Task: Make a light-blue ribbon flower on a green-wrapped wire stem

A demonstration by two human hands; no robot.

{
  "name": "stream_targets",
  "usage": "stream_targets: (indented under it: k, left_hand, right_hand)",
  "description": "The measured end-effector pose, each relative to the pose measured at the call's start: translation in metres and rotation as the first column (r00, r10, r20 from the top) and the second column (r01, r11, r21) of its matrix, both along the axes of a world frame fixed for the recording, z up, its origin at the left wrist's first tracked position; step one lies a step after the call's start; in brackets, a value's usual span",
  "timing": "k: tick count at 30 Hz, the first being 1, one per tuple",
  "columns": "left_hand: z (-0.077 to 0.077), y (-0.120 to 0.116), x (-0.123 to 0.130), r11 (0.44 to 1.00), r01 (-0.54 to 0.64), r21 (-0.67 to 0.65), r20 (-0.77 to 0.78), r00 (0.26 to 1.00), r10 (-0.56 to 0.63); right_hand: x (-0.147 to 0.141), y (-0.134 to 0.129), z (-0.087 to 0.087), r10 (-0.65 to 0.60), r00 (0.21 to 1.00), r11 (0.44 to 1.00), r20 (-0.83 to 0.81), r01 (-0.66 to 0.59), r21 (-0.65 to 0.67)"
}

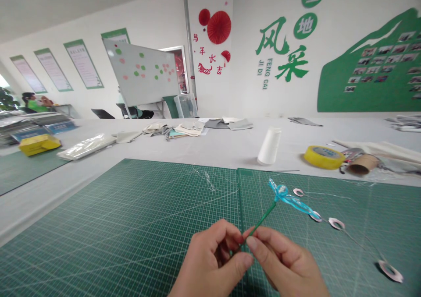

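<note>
Between my fingers is a green-wrapped stem (263, 217), tilted up to the right, topped by a blue flower (282, 193) of shiny looped strands with a pale centre. My right hand (284, 259) pinches the stem partway down between thumb and fingertips. Just to its left, my left hand (219, 257) closes its thumb and fingers around the stem's lower end, which is mostly hidden. Beyond the flower lie pale oval rings (337, 224) with thin wires on the green cutting mat (148, 227).
A white thread cone (269, 146) stands behind the mat. Right of it are a yellow tape roll (324, 157) and a cardboard tube (362, 164). Fabric scraps (187, 128) lie farther back. A yellow box (39, 144) and a plastic-wrapped packet (87, 146) sit at left. A person (33, 102) is in the far background.
</note>
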State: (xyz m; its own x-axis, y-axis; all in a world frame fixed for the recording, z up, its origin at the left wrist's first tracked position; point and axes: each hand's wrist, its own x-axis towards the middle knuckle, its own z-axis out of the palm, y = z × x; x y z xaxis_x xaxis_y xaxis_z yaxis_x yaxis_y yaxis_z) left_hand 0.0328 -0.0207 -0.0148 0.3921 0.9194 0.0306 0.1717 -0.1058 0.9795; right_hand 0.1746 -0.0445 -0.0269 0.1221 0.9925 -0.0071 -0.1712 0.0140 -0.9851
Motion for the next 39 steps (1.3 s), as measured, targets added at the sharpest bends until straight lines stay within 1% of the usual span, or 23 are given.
stream_targets:
  k: [1, 3, 5, 6, 10, 14, 17, 19, 21, 24, 25, 27, 28, 30, 32, 33, 35, 37, 39]
  left_hand:
    - [0.001, -0.001, 0.0, 1.0, -0.004, -0.006, -0.013, 1.0, 0.004]
    - [0.0, -0.003, 0.001, 0.997, -0.007, -0.076, 0.005, 1.0, 0.007]
    - [-0.001, -0.004, 0.002, 0.989, 0.008, -0.151, 0.063, 0.998, 0.002]
    - [-0.002, -0.003, 0.002, 0.986, 0.018, -0.166, 0.096, 0.995, -0.002]
    - [-0.003, -0.002, 0.003, 0.991, -0.004, -0.136, 0.173, 0.985, 0.027]
    - [-0.001, 0.0, 0.002, 0.982, -0.004, -0.19, 0.184, 0.982, 0.04]
    - [0.0, 0.002, 0.0, 0.975, 0.008, -0.222, 0.201, 0.979, 0.037]
    - [0.001, 0.004, -0.002, 0.978, 0.02, -0.206, 0.195, 0.981, 0.021]
    - [0.003, 0.007, -0.004, 0.988, 0.023, -0.152, 0.164, 0.986, 0.002]
    - [0.007, 0.011, -0.008, 0.995, 0.035, -0.097, 0.137, 0.99, -0.021]
    - [0.009, 0.012, -0.009, 0.994, 0.053, -0.098, 0.141, 0.989, -0.039]
    - [0.012, 0.013, -0.014, 0.984, 0.131, -0.122, 0.141, 0.983, -0.114]
    - [0.014, 0.014, -0.017, 0.972, 0.188, -0.142, 0.128, 0.977, -0.17]
    - [0.018, 0.014, -0.024, 0.93, 0.31, -0.2, 0.083, 0.951, -0.299]
    - [0.022, 0.015, -0.03, 0.89, 0.395, -0.229, 0.021, 0.916, -0.401]
    - [0.025, 0.015, -0.033, 0.877, 0.428, -0.22, -0.024, 0.896, -0.443]
    - [0.029, 0.015, -0.038, 0.841, 0.496, -0.217, -0.063, 0.852, -0.519]
    - [0.031, 0.015, -0.042, 0.826, 0.527, -0.201, -0.118, 0.824, -0.555]
    - [0.032, 0.014, -0.045, 0.825, 0.537, -0.174, -0.188, 0.804, -0.564]
  right_hand:
    - [0.0, 0.0, -0.001, 0.01, 1.0, 1.0, 0.002, -0.01, 0.008]
    - [-0.001, 0.0, -0.003, 0.019, 1.0, 0.999, 0.014, -0.019, 0.031]
    - [-0.001, 0.0, -0.007, 0.01, 0.999, 0.999, 0.038, -0.012, 0.047]
    - [0.0, 0.0, -0.009, -0.002, 0.998, 0.999, 0.056, 0.0, 0.047]
    - [0.002, 0.001, -0.016, -0.051, 0.987, 0.999, 0.151, 0.049, 0.014]
    - [0.004, 0.002, -0.015, 0.022, 0.987, 0.997, 0.156, -0.011, -0.071]
    - [0.006, 0.002, -0.01, 0.058, 0.988, 0.996, 0.142, -0.047, -0.074]
    - [0.009, 0.003, -0.007, 0.117, 0.981, 0.992, 0.153, -0.108, -0.071]
    - [0.011, 0.005, -0.006, 0.184, 0.968, 0.981, 0.172, -0.172, -0.085]
    - [0.016, 0.01, -0.01, 0.222, 0.96, 0.974, 0.173, -0.208, -0.093]
    - [0.017, 0.012, -0.013, 0.217, 0.961, 0.976, 0.172, -0.207, -0.075]
    - [0.021, 0.017, -0.019, 0.221, 0.951, 0.975, 0.214, -0.222, -0.021]
    - [0.023, 0.018, -0.021, 0.226, 0.942, 0.972, 0.248, -0.234, 0.006]
    - [0.028, 0.02, -0.022, 0.237, 0.921, 0.965, 0.309, -0.259, 0.033]
    - [0.033, 0.02, -0.016, 0.27, 0.885, 0.951, 0.38, -0.306, 0.038]
    - [0.035, 0.019, -0.011, 0.286, 0.849, 0.939, 0.444, -0.341, 0.047]
    - [0.038, 0.016, 0.001, 0.297, 0.755, 0.909, 0.584, -0.411, 0.068]
    - [0.04, 0.015, 0.009, 0.286, 0.698, 0.892, 0.657, -0.444, 0.084]
    - [0.042, 0.014, 0.013, 0.261, 0.672, 0.882, 0.693, -0.458, 0.113]
